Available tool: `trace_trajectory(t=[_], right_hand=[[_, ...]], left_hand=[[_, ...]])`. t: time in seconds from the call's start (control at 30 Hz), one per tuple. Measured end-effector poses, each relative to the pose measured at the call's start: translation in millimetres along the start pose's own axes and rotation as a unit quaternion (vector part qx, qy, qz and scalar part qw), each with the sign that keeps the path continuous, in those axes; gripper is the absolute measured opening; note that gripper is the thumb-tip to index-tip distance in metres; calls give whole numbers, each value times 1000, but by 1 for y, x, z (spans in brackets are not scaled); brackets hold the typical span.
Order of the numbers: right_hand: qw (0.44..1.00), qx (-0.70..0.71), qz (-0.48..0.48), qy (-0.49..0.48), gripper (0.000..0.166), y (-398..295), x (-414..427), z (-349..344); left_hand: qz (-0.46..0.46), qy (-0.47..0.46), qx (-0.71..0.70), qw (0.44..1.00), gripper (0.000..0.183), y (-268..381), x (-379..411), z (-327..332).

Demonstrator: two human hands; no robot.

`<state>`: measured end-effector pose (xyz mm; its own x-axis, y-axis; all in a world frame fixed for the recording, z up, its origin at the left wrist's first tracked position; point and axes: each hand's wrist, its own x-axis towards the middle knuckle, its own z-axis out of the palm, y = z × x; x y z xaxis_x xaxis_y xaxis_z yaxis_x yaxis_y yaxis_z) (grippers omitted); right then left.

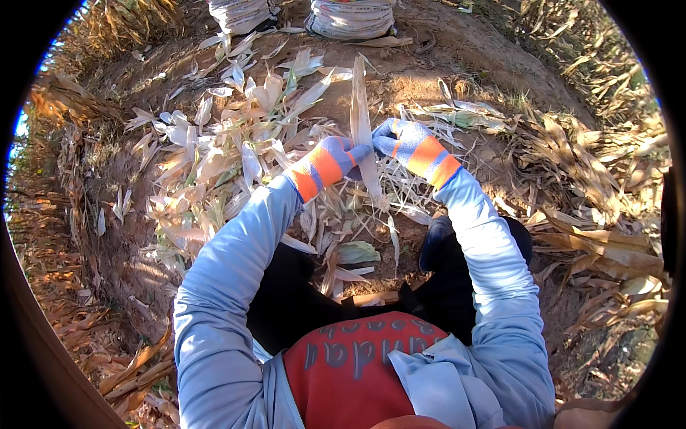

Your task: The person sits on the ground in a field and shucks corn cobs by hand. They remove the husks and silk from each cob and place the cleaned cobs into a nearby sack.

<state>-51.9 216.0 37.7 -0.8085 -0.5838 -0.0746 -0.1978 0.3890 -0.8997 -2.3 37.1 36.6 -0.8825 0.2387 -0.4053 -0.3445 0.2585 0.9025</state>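
Observation:
A long, pale dry corn husk leaf [360, 102] stands lengthwise between my two hands, which wear blue and orange knit gloves. My left hand [335, 161] grips it near its lower part, thumb across the leaf. Close against its right edge, my right hand [403, 145] has bent fingers; whether they pinch the husk is hidden. Thin husk strips [410, 185] lie below my right hand. A broad heap of loose corn husks [230, 155] spreads over the soil to the left and under my left hand.
Two filled woven sacks, one [242, 15] at the top left of centre and another [351, 20] beside it, stand on bare soil. Dry corn stalks and leaves [589, 171] lie along the right. More dry leaves [48, 289] cover the left side. My shoe [437, 236] rests below my right hand.

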Motion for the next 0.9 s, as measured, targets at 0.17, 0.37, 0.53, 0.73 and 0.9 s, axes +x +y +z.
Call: trace_trajectory(t=[0.17, 0.37, 0.53, 0.73, 0.9], right_hand=[[1000, -5, 17, 22, 13, -2, -2, 5], [999, 0, 30, 20, 12, -3, -1, 7], [998, -43, 44, 29, 11, -4, -2, 10], [998, -49, 6, 47, 10, -10, -6, 14], [998, -25, 16, 58, 10, -10, -5, 19]], left_hand=[[-8, 0, 34, 999, 33, 5, -1, 3], [36, 47, 27, 998, 32, -7, 8, 1], [63, 70, 3, 996, 29, -12, 14, -2], [37, 60, 11, 997, 25, -7, 8, 2], [74, 76, 0, 994, 22, -8, 6, 7]])
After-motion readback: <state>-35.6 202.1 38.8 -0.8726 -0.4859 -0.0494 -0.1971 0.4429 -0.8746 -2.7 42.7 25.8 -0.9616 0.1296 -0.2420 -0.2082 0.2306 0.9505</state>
